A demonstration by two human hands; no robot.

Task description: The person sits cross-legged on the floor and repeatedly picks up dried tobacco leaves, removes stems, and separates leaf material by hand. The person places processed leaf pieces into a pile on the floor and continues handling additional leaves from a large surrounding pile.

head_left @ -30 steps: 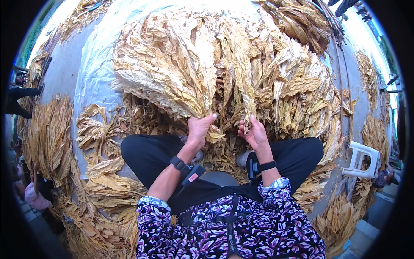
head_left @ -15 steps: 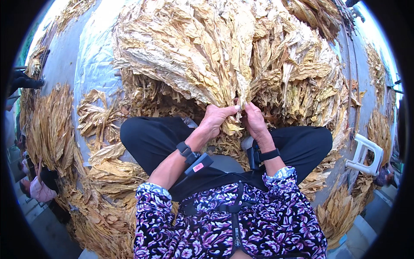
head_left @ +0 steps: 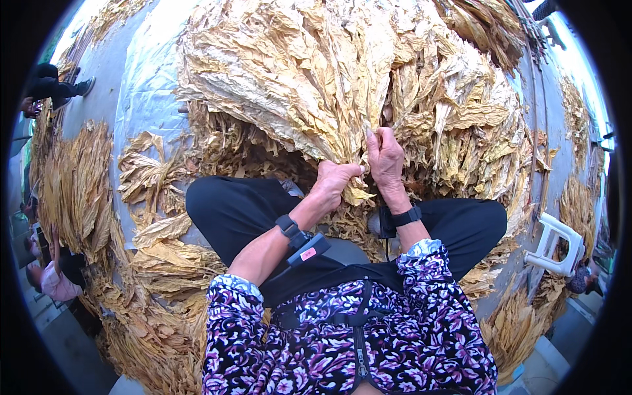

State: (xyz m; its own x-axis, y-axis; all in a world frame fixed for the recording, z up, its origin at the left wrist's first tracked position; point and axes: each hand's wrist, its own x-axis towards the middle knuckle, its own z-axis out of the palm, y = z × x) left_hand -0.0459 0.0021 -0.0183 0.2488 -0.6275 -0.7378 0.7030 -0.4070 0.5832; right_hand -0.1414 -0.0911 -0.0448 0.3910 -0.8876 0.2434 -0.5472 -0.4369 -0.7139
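Note:
A big fan of dried tobacco leaves (head_left: 289,72), yellow to tan, spreads away from me and narrows toward my lap. My left hand (head_left: 332,184) is closed around the gathered narrow end, its thumb lying across the top. A short tuft of leaf sticks out below that grip. Just to the right and slightly farther away, my right hand (head_left: 385,158) is closed in a pinch, thumb and fingers against a leaf on the bundle's right side. Its fingertips are partly hidden by the leaf.
More dried leaves lie in piles at left (head_left: 76,191), lower left and right. A white plastic stool (head_left: 558,243) stands at right. Pale plastic sheeting (head_left: 155,72) covers ground at upper left. Other people (head_left: 59,280) are at the left edge and far right. My crossed legs flank the bundle.
My right hand has moved up and slightly away from the left hand, along the bundle's right side. My left hand keeps its hold nearly in place. A person at upper left has shifted.

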